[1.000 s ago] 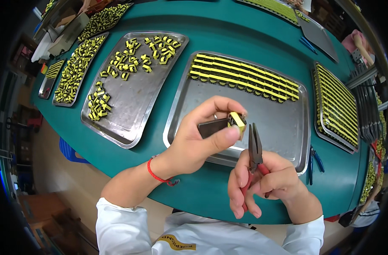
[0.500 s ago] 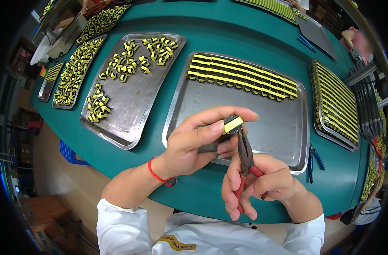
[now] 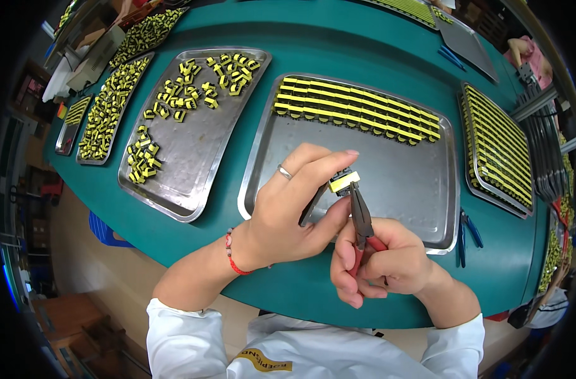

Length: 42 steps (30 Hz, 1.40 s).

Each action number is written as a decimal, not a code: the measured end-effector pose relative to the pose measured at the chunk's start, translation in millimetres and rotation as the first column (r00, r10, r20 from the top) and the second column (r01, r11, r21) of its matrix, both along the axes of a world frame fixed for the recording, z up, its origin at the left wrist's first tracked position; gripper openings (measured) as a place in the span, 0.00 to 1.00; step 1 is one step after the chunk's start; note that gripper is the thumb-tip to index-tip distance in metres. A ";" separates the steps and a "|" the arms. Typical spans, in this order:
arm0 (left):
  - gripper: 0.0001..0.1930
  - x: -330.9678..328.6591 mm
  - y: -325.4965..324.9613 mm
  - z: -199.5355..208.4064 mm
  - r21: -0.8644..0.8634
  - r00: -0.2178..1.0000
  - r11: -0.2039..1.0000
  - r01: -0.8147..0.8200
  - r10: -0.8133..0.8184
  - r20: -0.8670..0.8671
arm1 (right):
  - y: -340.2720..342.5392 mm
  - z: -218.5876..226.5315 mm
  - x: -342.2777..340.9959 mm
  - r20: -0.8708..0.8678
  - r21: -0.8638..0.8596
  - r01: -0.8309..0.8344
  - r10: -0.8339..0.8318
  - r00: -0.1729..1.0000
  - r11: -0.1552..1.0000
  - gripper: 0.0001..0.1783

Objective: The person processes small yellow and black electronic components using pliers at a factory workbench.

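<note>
My left hand (image 3: 291, 202) pinches a small transformer (image 3: 343, 182), a black part with pins and a yellow tape band, between thumb and fingertips. A dark narrow object (image 3: 313, 205) also shows under those fingers; its kind cannot be made out. Wrapped round the red handles of a pair of long-nose pliers (image 3: 362, 221), my right hand (image 3: 392, 259) holds them pointing up. Their tips meet the transformer's near right edge; whether they grip a pin is too small to tell. Below both hands lies a metal tray (image 3: 420, 183) with neat rows of transformers (image 3: 357, 108) along its far side.
To the left, another tray (image 3: 199, 148) carries loose transformers, with a fuller narrow tray (image 3: 105, 114) beyond it. Stacked trays of rows (image 3: 498, 148) stand at right. Blue-handled pliers (image 3: 470, 234) lie near the right edge. Another person (image 3: 531, 57) is at far right.
My left hand has rolled over so its back shows, turning the transformer. The pliers have stayed at the part, shifting slightly, and my right fingers have closed further round the handles.
</note>
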State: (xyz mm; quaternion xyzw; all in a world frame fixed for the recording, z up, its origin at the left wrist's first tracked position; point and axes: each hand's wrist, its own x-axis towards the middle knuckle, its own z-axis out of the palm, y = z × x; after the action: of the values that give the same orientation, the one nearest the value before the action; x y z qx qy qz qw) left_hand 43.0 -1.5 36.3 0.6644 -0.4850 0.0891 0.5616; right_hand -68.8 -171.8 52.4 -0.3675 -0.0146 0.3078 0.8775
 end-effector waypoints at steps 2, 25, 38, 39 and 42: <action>0.28 0.9 -0.4 -3.0 0.005 0.999 1.000 -0.023 0.023 0.039 | 0.4 0.0 1.3 -0.015 -0.009 -0.011 0.011 1.000 1.000 0.22; 0.21 0.9 -1.7 -3.4 -0.002 0.998 0.999 -0.044 0.044 0.055 | 2.8 18.5 3.4 -0.140 -0.158 -0.010 -0.013 0.990 0.987 0.20; 0.14 -2.4 -2.4 -3.3 0.011 0.997 0.997 -0.074 0.075 -0.017 | 3.2 14.2 6.4 -0.107 -0.058 -0.050 0.043 0.993 0.997 0.25; 0.14 -2.6 -2.0 -3.2 0.012 0.996 0.996 -0.083 0.083 -0.016 | 3.3 13.5 6.2 -0.117 -0.044 -0.061 0.056 0.992 0.997 0.26; 0.14 -2.6 -1.6 -3.3 0.009 0.997 0.997 -0.070 0.071 -0.038 | 3.0 13.5 5.6 -0.122 -0.035 -0.069 0.064 0.990 0.997 0.26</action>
State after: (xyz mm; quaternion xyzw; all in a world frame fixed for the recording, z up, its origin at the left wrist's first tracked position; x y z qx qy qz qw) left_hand 40.3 -3.1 33.0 0.6850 -0.4507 0.0940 0.5647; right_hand -63.2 -168.8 65.9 -0.3643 0.0324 0.3589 0.8587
